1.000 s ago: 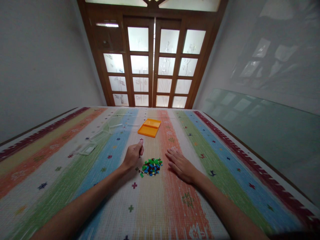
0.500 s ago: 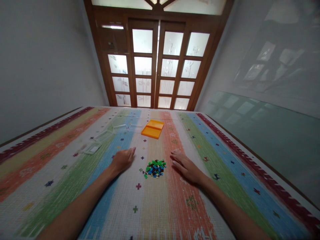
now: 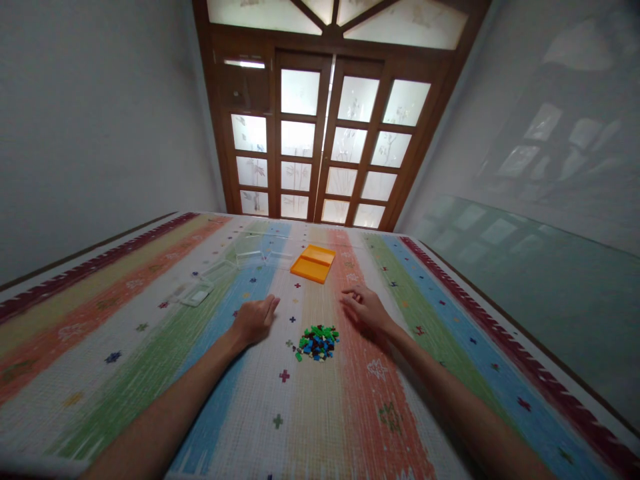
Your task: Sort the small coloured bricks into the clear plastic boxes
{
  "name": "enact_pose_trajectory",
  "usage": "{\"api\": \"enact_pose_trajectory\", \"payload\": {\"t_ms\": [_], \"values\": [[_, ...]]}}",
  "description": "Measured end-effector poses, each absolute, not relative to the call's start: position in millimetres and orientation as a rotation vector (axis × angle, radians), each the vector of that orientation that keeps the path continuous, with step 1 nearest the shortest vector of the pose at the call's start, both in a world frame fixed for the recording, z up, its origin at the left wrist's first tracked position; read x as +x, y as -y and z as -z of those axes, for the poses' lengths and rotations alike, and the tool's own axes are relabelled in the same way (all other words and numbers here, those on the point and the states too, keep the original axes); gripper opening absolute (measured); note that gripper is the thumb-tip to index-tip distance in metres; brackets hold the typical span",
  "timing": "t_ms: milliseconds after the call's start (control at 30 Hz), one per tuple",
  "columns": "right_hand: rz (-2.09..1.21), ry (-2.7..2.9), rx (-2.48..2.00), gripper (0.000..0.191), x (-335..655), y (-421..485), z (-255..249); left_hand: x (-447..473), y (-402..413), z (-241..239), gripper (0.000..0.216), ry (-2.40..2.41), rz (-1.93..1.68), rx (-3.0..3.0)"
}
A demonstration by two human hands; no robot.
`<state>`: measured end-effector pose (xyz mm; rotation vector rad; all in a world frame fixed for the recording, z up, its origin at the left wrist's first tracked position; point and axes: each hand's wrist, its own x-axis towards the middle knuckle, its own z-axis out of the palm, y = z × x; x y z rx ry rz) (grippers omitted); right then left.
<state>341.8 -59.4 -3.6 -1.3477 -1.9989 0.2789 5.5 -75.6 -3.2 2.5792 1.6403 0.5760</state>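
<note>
A small heap of tiny building bricks point(image 3: 319, 343), green, blue, dark and pale, lies on the striped tablecloth between my hands. To its left my left hand point(image 3: 256, 320) rests on the cloth, loosely closed with the thumb on top; nothing shows in it. On the right side, my right hand point(image 3: 367, 310) is lifted slightly, its fingers bent and apart, holding nothing visible. It is beyond the heap and not touching it. Farther off, an orange two-part tray point(image 3: 313, 264) lies on the cloth, past both hands.
Several clear plastic containers point(image 3: 217, 270) stand at the back left, one with a whitish piece point(image 3: 197, 294) near it. The table point(image 3: 150, 373) reaches toward wooden doors point(image 3: 325, 133) with glass panes. A glass panel point(image 3: 525, 253) leans along the right wall.
My right hand has lifted from lying flat on the cloth, and its fingers have curled. My left hand stays resting. The whole view has shifted and tilted slightly.
</note>
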Motion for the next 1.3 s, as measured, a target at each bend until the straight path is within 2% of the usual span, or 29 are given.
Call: {"api": "enact_pose_trajectory", "payload": {"t_ms": [300,533,667,1300], "values": [[-0.176,2.039,-1.392,0.03,286,11,6,5,77,3,0.038,-1.636,-0.7,2.567],[-0.151,2.117,-1.385,0.015,275,-9,12,6,77,4,0.043,-1.607,-0.776,2.549],[-0.152,2.146,-1.346,0.013,280,-12,13,6,78,4,0.045,-1.598,-0.792,2.544],[-0.197,2.212,-1.101,0.019,325,70,8,7,81,0,0.042,-1.554,-0.777,2.549]]}}
